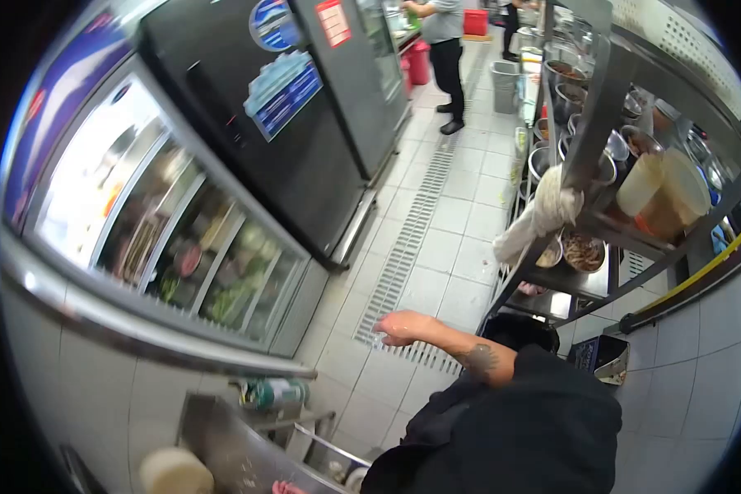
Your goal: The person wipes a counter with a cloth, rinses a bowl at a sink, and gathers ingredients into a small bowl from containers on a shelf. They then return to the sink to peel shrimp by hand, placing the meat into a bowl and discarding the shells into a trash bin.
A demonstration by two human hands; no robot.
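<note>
My right hand (400,327) reaches out to the left from a black sleeve (552,387), above the floor drain grate (420,206). It looks wet, and its fingers are curled in; whether anything is inside them is hidden. My left hand does not show. Below and to the left is a metal basin (222,432), with a pale round object (175,471) at its side. A small pink piece (286,487) shows at the bottom edge, too cut off to name. A green and white canister (273,393) lies beside the basin.
A glass-door fridge (198,239) and a dark cabinet (255,123) line the left. On the right, a metal rack (609,107) holds several food containers, with a cloth (543,212) tied to its post. Further up the aisle stand a person (446,66) and a grey bin (505,86).
</note>
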